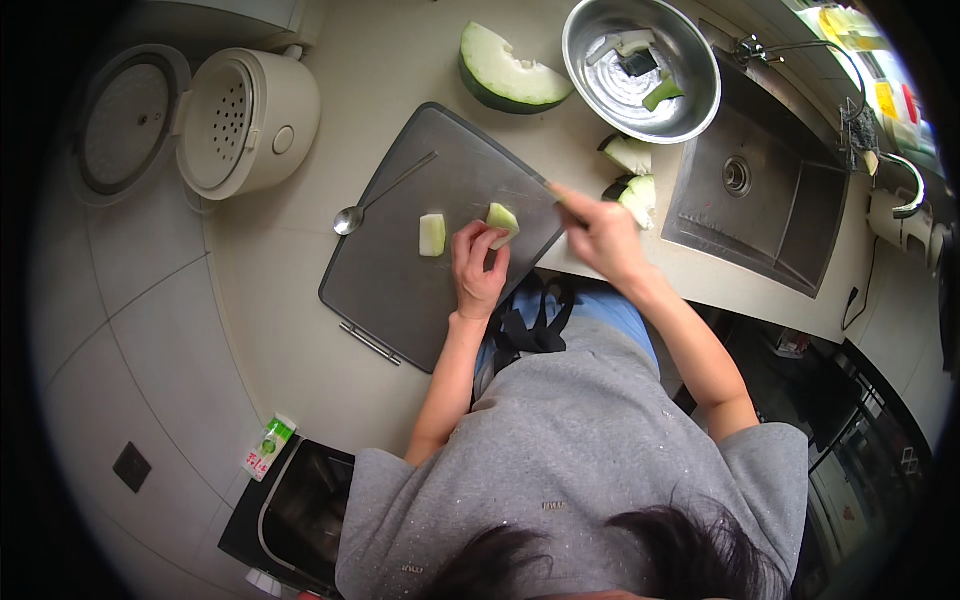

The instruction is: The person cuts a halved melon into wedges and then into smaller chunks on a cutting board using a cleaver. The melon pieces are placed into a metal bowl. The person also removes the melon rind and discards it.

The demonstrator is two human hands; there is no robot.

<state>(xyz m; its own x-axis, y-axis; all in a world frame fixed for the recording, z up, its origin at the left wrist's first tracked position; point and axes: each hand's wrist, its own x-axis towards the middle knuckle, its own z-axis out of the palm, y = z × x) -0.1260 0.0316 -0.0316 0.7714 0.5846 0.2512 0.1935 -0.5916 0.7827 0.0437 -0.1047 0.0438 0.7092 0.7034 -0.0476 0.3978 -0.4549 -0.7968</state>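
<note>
On the grey cutting board, my left hand grips a pale green piece of winter melon with its fingertips. A second peeled piece lies just left of that hand. My right hand is closed on a knife, slightly blurred, at the board's right edge; most of the blade cannot be made out. A metal spoon rests across the board's upper left part. Unpeeled melon chunks sit on the counter beyond my right hand.
Above the board lies a large melon wedge. A steel bowl with peel pieces stands near the sink. An open rice cooker stands at upper left. A packet lies beside a black appliance at lower left.
</note>
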